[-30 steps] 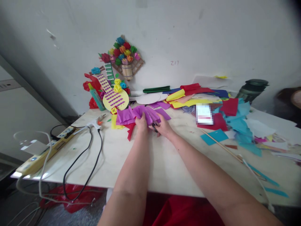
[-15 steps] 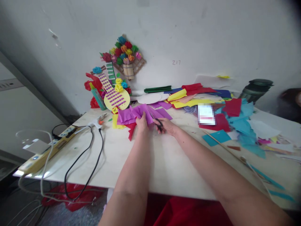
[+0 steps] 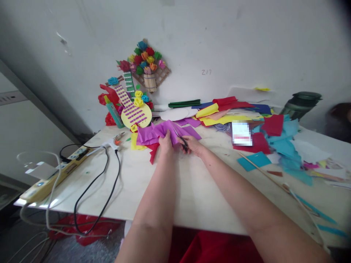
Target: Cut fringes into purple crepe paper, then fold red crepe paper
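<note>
Presently: left hand, fingers pinched on purple paper, which lies crumpled on the worktop at and just beyond the fingertips. Right hand, fingers closed through the handles of black scissors, blades pointing into the paper between both hands. Red scrap, just left of the left fingers, partly under the purple. Yellow paper guitar, beyond and left of the fingers, leaning against the wall. Paper flower bouquet, on the wall beyond it. Glue gun and power strip, well left. Coloured paper heap, right of the right hand.
</note>
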{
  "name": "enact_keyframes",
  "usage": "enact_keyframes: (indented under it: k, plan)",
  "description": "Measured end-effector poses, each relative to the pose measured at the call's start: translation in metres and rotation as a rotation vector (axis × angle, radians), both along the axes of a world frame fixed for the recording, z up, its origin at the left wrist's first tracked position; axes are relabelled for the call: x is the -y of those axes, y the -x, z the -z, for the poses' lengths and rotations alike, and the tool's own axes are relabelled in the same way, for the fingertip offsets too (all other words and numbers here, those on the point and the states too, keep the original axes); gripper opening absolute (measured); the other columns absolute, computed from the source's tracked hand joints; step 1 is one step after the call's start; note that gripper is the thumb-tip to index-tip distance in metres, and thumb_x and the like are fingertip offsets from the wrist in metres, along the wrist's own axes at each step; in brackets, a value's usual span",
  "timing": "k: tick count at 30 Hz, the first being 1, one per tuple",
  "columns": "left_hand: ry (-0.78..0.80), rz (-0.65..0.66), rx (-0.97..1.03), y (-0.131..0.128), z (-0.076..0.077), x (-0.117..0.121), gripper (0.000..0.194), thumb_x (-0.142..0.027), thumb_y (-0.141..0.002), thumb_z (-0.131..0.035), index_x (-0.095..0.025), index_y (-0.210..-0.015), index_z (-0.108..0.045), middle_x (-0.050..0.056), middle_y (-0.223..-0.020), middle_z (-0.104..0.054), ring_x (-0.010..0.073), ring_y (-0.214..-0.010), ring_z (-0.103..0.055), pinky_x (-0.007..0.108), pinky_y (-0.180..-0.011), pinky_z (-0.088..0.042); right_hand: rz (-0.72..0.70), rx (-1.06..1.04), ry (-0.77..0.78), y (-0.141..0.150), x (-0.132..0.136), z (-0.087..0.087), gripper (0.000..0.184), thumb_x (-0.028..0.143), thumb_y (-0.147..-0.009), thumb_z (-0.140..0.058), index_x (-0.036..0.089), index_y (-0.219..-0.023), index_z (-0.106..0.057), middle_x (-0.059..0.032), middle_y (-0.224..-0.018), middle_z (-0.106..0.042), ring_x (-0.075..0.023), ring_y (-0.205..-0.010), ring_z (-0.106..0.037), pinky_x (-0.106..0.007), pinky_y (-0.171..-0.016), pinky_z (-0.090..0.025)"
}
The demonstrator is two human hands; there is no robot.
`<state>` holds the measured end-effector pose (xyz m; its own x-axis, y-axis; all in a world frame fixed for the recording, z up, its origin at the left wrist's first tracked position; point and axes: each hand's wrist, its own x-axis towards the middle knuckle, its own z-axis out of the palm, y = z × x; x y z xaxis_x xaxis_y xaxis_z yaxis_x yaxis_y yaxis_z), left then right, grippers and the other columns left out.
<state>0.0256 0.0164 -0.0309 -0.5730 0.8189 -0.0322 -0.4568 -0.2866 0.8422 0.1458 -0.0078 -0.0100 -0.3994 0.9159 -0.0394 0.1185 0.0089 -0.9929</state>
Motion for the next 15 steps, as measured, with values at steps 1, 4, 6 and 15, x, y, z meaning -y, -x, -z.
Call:
enact_keyframes:
  k: [1,4,6,15]
  plan:
    - [0.009,-0.002,-0.004,0.0001,-0.0001,0.0001,0.026,-0.03,-0.065,-0.067,-0.013,-0.081,-0.054,0.003,-0.069,-0.058,0.0147,-0.059,-0.058,0.03,-0.059,-0.047,0.002,0.002,-0.004,0.0,0.0004,0.0003,0.038,0.054,-0.072,-0.063,0.016,-0.074,-0.055,0.0037,-0.05,-0.055,-0.0064,-0.034,-0.05,-0.014,-0.024,-0.026]
    - [0.022,0.007,-0.012,0.0001,0.0002,-0.0001,0.028,-0.031,-0.065,-0.067,-0.013,-0.082,-0.055,0.003,-0.07,-0.059,0.0149,-0.059,-0.058,0.03,-0.059,-0.047,0.008,0.007,-0.011,-0.0001,0.0012,0.0003,0.039,0.054,-0.071,-0.063,0.016,-0.073,-0.055,0.0036,-0.051,-0.055,-0.0059,-0.034,-0.05,-0.014,-0.025,-0.026]
    - [0.012,0.008,-0.012,0.0001,0.0009,-0.001,0.028,-0.032,-0.065,-0.067,-0.013,-0.083,-0.055,0.004,-0.071,-0.059,0.015,-0.06,-0.059,0.03,-0.059,-0.047,0.015,0.006,-0.007,-0.0001,0.0015,-0.0003,0.039,0.054,-0.071,-0.064,0.016,-0.071,-0.055,0.0039,-0.05,-0.054,-0.0054,-0.033,-0.048,-0.014,-0.024,-0.025]
    - [0.024,-0.007,-0.03,0.0008,0.0025,-0.003,0.026,-0.03,-0.066,-0.066,-0.015,-0.085,-0.057,0.006,-0.077,-0.062,0.0165,-0.066,-0.061,0.03,-0.063,-0.049,0.047,-0.022,0.004,0.0011,0.0014,0.0002,0.038,0.052,-0.069,-0.066,0.016,-0.069,-0.054,0.0063,-0.046,-0.049,-0.0033,-0.029,-0.042,-0.014,-0.025,-0.021]
